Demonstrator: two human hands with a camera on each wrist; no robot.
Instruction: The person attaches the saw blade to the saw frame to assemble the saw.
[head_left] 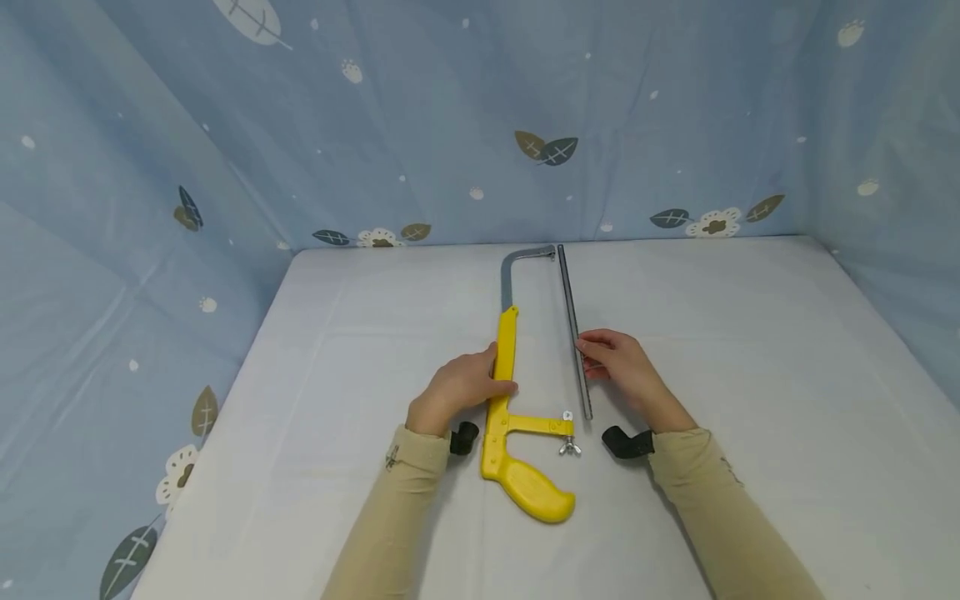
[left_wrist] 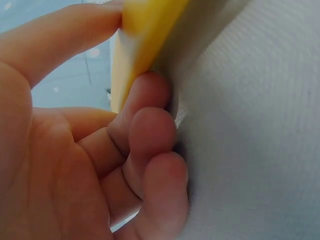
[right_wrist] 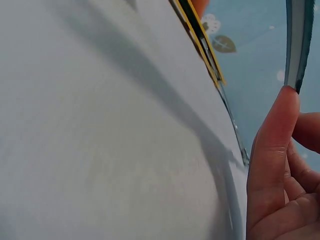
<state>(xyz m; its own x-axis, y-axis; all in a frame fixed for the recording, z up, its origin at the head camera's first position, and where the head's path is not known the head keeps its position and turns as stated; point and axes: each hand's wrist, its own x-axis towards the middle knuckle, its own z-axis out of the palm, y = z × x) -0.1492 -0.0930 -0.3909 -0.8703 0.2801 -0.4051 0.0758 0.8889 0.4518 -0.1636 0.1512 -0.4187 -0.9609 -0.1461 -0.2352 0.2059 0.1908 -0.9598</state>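
A yellow hacksaw frame [head_left: 498,433] lies lengthwise on the white table, its grey metal arm [head_left: 507,279] bending right at the far end. My left hand [head_left: 461,382] grips the yellow bar, thumb over the top. In the left wrist view, the fingers curl at the bar [left_wrist: 145,45] close to the tabletop. To the right of the frame, my right hand [head_left: 618,362] pinches a grey hacksaw blade [head_left: 572,321] between thumb and fingers. The blade [right_wrist: 299,40] shows fine teeth along one edge in the right wrist view. Its far end stands right beside the tip of the frame's arm.
A wing nut [head_left: 570,447] and a small pin bracket [head_left: 567,416] sit at the frame's near crossbar. Black wrist-worn pieces [head_left: 626,442] show by both sleeves. Blue patterned cloth [head_left: 450,108] hangs behind and beside the white table [head_left: 750,350].
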